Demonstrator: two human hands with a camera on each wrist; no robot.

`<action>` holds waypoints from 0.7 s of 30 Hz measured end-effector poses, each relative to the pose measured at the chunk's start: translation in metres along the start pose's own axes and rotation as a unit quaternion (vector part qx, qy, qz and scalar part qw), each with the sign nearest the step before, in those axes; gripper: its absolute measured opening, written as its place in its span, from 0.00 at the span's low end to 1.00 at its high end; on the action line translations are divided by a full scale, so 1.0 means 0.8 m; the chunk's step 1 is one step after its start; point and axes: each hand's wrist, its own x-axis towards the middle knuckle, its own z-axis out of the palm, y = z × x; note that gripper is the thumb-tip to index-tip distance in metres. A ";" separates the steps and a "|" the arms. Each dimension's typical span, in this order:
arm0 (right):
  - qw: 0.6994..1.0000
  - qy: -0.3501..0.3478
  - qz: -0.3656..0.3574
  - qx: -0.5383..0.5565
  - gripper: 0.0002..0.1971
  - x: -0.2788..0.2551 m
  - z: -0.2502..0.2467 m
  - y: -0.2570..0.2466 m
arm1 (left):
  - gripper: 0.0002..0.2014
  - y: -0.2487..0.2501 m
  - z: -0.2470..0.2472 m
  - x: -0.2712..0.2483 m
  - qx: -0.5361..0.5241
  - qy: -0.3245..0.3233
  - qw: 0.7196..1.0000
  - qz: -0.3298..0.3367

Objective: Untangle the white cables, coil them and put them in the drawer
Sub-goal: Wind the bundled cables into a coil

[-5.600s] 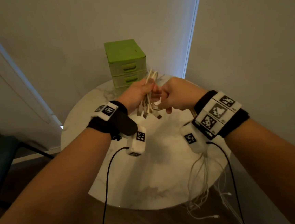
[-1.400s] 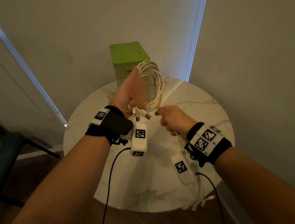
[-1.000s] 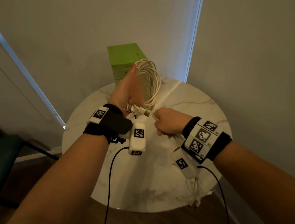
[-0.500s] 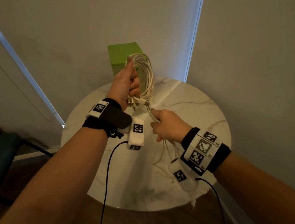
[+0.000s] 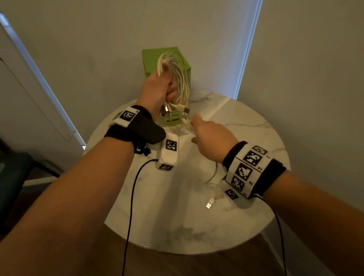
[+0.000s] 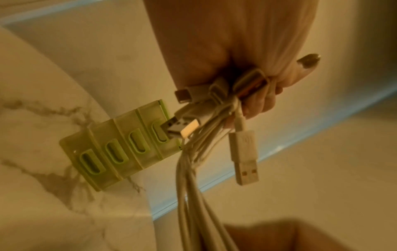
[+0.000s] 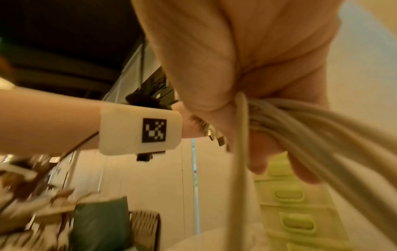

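My left hand (image 5: 160, 89) is raised over the far side of the table and grips a coil of white cables (image 5: 179, 80) in its fist. Several USB plugs (image 6: 243, 152) stick out below its fingers. Just below and to the right, my right hand (image 5: 204, 131) has its fingers curled round the loose strands (image 7: 300, 122) that lead down from the coil. A slack tail (image 5: 213, 177) runs under my right wrist and ends in a plug (image 5: 209, 206) lying on the table. The green drawer unit (image 5: 163, 58) stands behind the coil, its drawers (image 6: 120, 149) closed.
The round marble table (image 5: 184, 225) stands in a corner, with walls close behind and to the right. Black wrist-camera leads (image 5: 128, 208) hang over its front edge. A dark chair (image 5: 1, 175) stands at the left on the wooden floor.
My left hand has lifted the coil higher and farther back, in front of the drawer unit. The hanging tail has come up from below the table edge, and its plug now lies on the tabletop.
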 end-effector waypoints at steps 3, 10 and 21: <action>0.994 -0.061 -0.077 -0.049 0.30 0.004 -0.004 -0.002 | 0.13 -0.003 0.001 -0.002 0.079 -0.026 0.996 0.012; 0.988 0.077 -0.132 -0.033 0.17 0.016 -0.044 0.002 | 0.11 -0.017 0.010 -0.012 0.235 -0.082 0.968 -0.002; 0.987 0.058 -0.132 0.074 0.20 0.031 -0.070 0.010 | 0.21 -0.005 0.015 -0.039 0.244 -0.272 0.924 -0.110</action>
